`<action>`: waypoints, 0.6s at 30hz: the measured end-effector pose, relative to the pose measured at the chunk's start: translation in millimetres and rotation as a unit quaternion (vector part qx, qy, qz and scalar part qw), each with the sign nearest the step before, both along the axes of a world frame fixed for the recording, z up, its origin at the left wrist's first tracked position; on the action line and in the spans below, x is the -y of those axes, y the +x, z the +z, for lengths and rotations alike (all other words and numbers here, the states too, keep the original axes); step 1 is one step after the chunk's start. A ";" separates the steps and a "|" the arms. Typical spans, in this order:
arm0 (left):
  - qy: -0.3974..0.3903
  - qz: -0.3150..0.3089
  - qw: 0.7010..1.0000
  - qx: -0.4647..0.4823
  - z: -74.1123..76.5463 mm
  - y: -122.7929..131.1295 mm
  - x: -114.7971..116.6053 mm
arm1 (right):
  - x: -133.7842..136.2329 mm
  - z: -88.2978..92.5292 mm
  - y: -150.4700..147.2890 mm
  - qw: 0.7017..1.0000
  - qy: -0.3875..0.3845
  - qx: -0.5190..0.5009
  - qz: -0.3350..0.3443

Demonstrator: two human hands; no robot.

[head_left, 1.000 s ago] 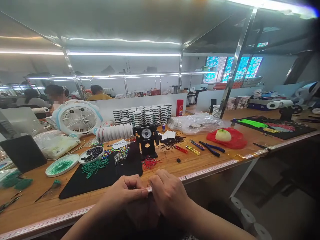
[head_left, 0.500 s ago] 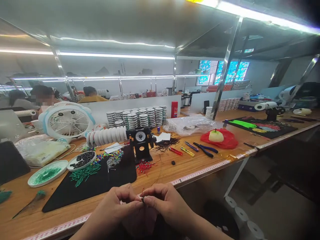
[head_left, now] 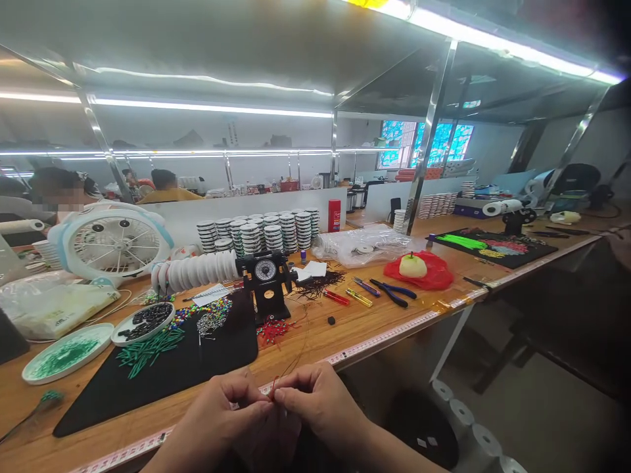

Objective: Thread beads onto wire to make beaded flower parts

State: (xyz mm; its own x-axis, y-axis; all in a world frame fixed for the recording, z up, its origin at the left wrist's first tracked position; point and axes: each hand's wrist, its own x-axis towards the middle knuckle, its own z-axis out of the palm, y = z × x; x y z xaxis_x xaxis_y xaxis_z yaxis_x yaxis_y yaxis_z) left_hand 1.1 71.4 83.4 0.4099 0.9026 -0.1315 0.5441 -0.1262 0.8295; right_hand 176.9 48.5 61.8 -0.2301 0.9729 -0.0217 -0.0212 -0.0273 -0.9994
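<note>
My left hand (head_left: 231, 408) and my right hand (head_left: 318, 402) meet at the table's front edge, thumbs and forefingers pinched together. A thin red thread (head_left: 274, 382) shows between the fingertips of both hands. From there a fine line (head_left: 302, 347) runs up over the wood towards the black winding device (head_left: 267, 284) with a dial, which carries a row of white spools (head_left: 197, 270). Most of what lies inside the pinch is hidden. Left of the device a black mat (head_left: 217, 345) bears green sticks (head_left: 150, 349), coloured beads and silvery small pieces (head_left: 214, 320).
Beside the mat are a dish of black pieces (head_left: 167, 309) and a dish of green bits (head_left: 29, 376). To the right lie a red lighter (head_left: 336, 298), a yellow lighter (head_left: 359, 297), blue-handled pliers (head_left: 390, 293) and fruit on red netting (head_left: 438, 272). A fan (head_left: 116, 243) stands left.
The view has shifted, so the table items sit further left. My fingertips stay together, and more of the red thread now shows between them; the dark bit seen there earlier is out of sight.
</note>
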 end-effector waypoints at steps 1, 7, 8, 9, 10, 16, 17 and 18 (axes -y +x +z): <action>-0.006 0.001 1.000 0.006 -2.1 0.0 -0.2 | 0.5 0.6 -0.1 1.000 -0.004 -0.007 0.004; -0.065 0.012 0.996 0.053 -9.6 0.5 -0.8 | 1.8 -1.8 -1.7 1.000 -0.003 -0.016 -0.014; -0.068 0.012 0.996 0.060 -8.9 1.0 -0.7 | 1.6 -3.2 -1.9 1.000 -0.001 -0.021 -0.019; -0.070 0.015 0.995 0.069 -7.9 1.6 -0.5 | 1.4 -4.5 -2.0 0.999 0.003 -0.028 -0.025; -0.076 0.021 0.993 0.082 -6.8 2.4 -0.2 | 1.2 -5.9 -2.1 0.999 0.008 -0.033 -0.035; -0.132 0.073 0.972 0.181 -11.4 9.2 4.6 | -0.7 -18.6 -5.4 0.994 0.003 -0.085 -0.076; -0.120 0.077 0.974 0.177 -13.8 10.1 6.5 | -1.7 -22.2 -6.5 0.993 0.000 -0.087 -0.075; -0.101 0.083 0.977 0.167 -16.2 10.7 8.7 | -3.1 -26.1 -7.5 0.994 -0.006 -0.084 -0.071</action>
State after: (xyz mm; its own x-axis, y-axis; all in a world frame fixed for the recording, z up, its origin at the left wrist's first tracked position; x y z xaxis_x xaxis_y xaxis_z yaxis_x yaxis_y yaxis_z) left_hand 11.8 62.7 67.2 0.3114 0.9296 -0.1971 0.2370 0.1248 0.9635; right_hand 169.4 51.6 35.8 -0.0916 0.9958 -0.0053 -0.1928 -0.0229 -0.9810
